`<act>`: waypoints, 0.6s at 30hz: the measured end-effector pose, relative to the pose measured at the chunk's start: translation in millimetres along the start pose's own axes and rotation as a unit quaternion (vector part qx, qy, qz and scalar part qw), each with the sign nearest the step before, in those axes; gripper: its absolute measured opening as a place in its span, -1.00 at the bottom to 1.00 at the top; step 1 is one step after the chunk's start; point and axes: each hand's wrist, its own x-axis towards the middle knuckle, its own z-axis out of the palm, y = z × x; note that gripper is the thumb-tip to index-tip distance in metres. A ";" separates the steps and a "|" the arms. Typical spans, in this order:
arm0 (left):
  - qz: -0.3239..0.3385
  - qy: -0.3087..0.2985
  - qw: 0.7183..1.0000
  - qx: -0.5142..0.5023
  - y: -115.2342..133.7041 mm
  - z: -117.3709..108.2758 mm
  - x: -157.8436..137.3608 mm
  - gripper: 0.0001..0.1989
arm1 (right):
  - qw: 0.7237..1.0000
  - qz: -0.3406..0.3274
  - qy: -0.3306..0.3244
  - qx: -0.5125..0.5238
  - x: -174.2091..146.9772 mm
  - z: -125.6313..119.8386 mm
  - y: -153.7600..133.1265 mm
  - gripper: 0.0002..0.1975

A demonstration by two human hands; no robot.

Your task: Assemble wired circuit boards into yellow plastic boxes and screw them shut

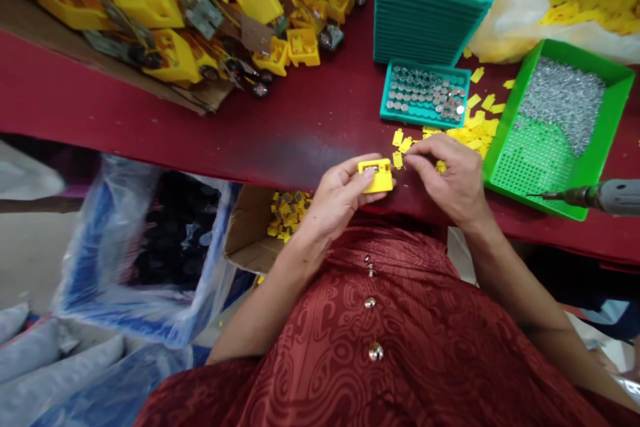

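At frame centre, the left hand (336, 195) pinches a yellow casing (382, 177). Just right, the right hand (454, 179) is beside yellow tabs (398, 137); I cannot tell whether its grip pinches anything. Small-part pickup seems underway, calling for precise fingertips.

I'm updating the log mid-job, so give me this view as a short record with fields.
Left hand: holds the yellow casing, thumb on its face
Right hand: fingertips pinched beside small yellow tabs; anything held is too small to tell
Surface: red table
Beyond right hand: teal tray of round silvery pieces, stack of teal trays behind it
Right side: green basket of small metal parts; drill-like tool at its near corner
Below table edge: cardboard box with yellow parts
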 end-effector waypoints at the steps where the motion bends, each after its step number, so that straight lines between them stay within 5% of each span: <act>1: 0.012 0.009 1.000 0.005 1.2 -2.2 0.1 -0.77 | 0.999 -0.002 -0.010 -0.033 3.7 0.1 7.2 -0.87; 9: 0.044 -0.001 0.999 0.006 7.9 -8.7 -0.5 -0.57 | 0.955 -0.023 -0.126 -0.268 9.1 4.1 27.3 -0.62; 18: 0.030 -0.007 1.000 0.006 4.8 -4.6 5.0 -0.56 | 0.935 -0.084 -0.101 -0.331 -8.5 -4.5 15.7 -0.63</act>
